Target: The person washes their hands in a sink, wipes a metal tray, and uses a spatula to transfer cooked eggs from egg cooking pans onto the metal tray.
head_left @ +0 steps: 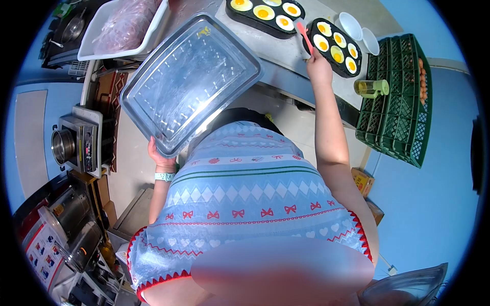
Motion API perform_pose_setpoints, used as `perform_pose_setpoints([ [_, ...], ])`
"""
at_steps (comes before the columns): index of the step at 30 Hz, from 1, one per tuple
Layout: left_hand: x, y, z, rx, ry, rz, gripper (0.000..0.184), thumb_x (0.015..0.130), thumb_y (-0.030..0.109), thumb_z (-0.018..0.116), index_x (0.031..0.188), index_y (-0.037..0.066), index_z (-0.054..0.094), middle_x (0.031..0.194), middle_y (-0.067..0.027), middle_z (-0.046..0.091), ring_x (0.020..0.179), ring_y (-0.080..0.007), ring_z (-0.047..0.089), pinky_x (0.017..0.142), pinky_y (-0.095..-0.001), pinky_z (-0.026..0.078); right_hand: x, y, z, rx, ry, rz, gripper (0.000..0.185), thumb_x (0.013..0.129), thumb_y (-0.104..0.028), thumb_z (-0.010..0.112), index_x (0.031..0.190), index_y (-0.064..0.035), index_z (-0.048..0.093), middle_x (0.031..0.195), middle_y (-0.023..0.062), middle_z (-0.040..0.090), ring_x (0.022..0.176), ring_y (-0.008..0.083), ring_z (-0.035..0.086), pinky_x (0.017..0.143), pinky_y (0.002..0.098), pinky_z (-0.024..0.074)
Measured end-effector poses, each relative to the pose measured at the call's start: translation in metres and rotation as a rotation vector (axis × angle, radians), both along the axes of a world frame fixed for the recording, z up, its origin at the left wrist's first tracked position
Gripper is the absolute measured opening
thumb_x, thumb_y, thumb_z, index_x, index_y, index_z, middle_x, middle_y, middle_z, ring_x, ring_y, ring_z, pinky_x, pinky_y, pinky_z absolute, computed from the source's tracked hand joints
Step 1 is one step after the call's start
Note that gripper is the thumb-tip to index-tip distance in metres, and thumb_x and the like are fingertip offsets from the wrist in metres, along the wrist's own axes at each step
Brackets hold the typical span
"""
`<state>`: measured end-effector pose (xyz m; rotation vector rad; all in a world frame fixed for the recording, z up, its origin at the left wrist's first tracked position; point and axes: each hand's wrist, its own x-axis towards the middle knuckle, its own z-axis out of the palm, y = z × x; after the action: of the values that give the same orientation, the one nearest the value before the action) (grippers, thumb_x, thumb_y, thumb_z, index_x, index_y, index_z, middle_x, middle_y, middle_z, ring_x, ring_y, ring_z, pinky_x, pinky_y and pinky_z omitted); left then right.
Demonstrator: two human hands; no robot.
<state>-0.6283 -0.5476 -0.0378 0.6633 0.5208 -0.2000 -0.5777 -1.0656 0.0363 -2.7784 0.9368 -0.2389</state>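
Observation:
My left hand point(162, 157) grips the near corner of a large metal tray point(191, 84), which is held tilted and bears a few yellow scraps near its far edge. In my right hand point(319, 66) is a pink spatula point(305, 36), its blade over the gap between two black egg pans. The right egg pan point(343, 70) holds several eggs with yolks showing, one of them yellower on top. A second egg pan point(278, 31), also with several eggs in its hollows, sits to the left.
Two white bowls point(350, 25) stand behind the right pan. An oil bottle with a green lid point(371, 88) lies near stacked green crates point(395, 102) holding brown eggs point(422, 81). A white tub point(92, 46) with a bagged mass is at upper left; a pot point(63, 146) sits far left.

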Motion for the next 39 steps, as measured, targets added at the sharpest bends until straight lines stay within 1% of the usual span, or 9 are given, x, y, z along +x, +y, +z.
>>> perform_pose_setpoints([
  [10,-0.001,-0.003,0.003,0.036,0.023,0.009,0.056,0.087,0.039,0.046,0.128,0.000,0.046,0.124,-0.0168,0.055,0.113,-0.0341,0.053,0.096,-0.0496,0.043,-0.001,-0.002,-0.003,-0.006,0.002,-0.005,0.037,0.086,-0.023,0.046,0.121,-0.0162,0.057,0.091,0.0202,0.065,0.084,0.0365,0.064,0.074,0.0462,0.0513],
  [21,-0.002,-0.002,0.001,0.032,0.015,0.013,0.056,0.087,0.038,0.047,0.128,0.000,0.046,0.123,-0.0168,0.055,0.112,-0.0341,0.054,0.096,-0.0494,0.043,-0.003,-0.002,-0.002,-0.031,0.027,-0.005,0.038,0.087,-0.024,0.046,0.123,-0.0174,0.056,0.089,0.0199,0.066,0.081,0.0361,0.064,0.072,0.0461,0.0516],
  [29,-0.003,-0.003,0.002,0.018,0.025,0.027,0.056,0.086,0.037,0.048,0.128,0.000,0.046,0.123,-0.0166,0.055,0.112,-0.0340,0.053,0.097,-0.0491,0.042,-0.013,0.004,0.002,0.026,-0.101,-0.034,0.038,0.088,-0.026,0.045,0.124,-0.0171,0.056,0.089,0.0203,0.065,0.079,0.0368,0.064,0.071,0.0458,0.0509],
  [32,-0.003,-0.003,0.003,0.007,0.016,0.021,0.056,0.086,0.037,0.048,0.128,0.000,0.046,0.123,-0.0164,0.055,0.112,-0.0338,0.053,0.097,-0.0488,0.042,-0.017,0.000,-0.008,0.019,-0.150,-0.023,0.039,0.088,-0.026,0.045,0.125,-0.0170,0.056,0.089,0.0202,0.065,0.079,0.0368,0.064,0.071,0.0460,0.0508],
  [35,-0.002,-0.002,0.001,0.001,0.010,0.016,0.056,0.086,0.037,0.049,0.128,0.000,0.046,0.122,-0.0162,0.055,0.112,-0.0336,0.054,0.097,-0.0486,0.042,-0.015,0.006,-0.007,0.012,-0.176,-0.002,0.038,0.088,-0.025,0.046,0.124,-0.0168,0.057,0.088,0.0198,0.065,0.079,0.0364,0.064,0.070,0.0458,0.0509],
  [39,-0.001,-0.002,0.005,0.028,0.016,0.013,0.055,0.087,0.037,0.048,0.127,0.000,0.046,0.122,-0.0163,0.056,0.112,-0.0333,0.054,0.097,-0.0486,0.042,-0.011,0.011,-0.001,-0.004,-0.101,0.014,0.038,0.087,-0.023,0.046,0.123,-0.0161,0.057,0.087,0.0197,0.066,0.078,0.0358,0.064,0.070,0.0454,0.0511],
])
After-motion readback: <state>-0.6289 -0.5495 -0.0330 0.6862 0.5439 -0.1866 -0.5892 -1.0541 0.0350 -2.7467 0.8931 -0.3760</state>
